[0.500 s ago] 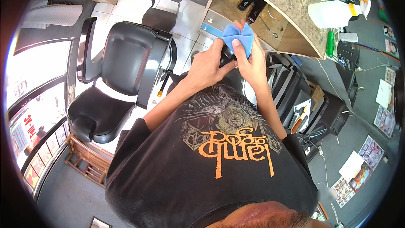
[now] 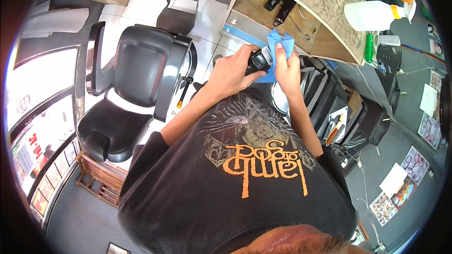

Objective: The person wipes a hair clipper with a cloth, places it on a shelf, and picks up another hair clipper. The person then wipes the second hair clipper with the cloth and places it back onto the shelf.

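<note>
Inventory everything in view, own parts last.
Clipper-like device: one, black and silver, left hand
Cloth: one, blue, right hand
Cabinet: one, tan, top
Shelf gadgets: at least three, dark, inside cabinet
Spray bottle: one, whitish with orange, on cabinet
Slim item: one, green, cabinet-top edge
Large padded chair: one, black, left
Wooden bench: one, brown, lower left
Printed sheets: several, multicoloured, right
Other items: uncounted, mixed, throughout
Shirt: one, black with orange lettering, centre
Hands: two, bare, upper centre

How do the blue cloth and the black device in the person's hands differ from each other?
The cloth is blue; the device is black with a silvery end. The cloth is creased and soft-looking; the device looks rigid. The right hand holds the cloth; the left hand holds the device. Both are hand-held.
</note>
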`<act>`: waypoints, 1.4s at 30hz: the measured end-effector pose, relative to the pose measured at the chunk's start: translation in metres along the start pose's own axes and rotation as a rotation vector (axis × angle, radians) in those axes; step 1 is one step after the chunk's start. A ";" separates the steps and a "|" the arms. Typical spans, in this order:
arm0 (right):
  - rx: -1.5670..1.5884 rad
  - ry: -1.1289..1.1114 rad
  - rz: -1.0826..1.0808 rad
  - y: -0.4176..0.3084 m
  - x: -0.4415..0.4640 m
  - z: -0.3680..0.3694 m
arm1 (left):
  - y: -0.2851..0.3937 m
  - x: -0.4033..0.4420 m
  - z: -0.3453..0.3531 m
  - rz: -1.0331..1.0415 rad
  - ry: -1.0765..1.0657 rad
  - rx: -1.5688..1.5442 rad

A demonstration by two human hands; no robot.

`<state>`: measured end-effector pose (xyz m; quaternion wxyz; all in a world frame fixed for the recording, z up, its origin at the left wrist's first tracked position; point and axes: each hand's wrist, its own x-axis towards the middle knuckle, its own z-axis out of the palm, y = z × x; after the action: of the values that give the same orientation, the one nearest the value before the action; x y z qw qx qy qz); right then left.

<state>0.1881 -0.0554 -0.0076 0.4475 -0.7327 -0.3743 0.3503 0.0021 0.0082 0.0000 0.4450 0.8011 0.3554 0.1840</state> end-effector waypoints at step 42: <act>0.817 -0.085 0.293 0.034 -0.083 -0.115 | 0.150 -0.053 0.056 -0.105 -0.371 -1.835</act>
<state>0.2538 -0.1831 0.0170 0.6306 -0.5257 -0.1151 0.5592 0.0615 -0.1161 0.0976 0.9603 0.1365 0.0304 0.2415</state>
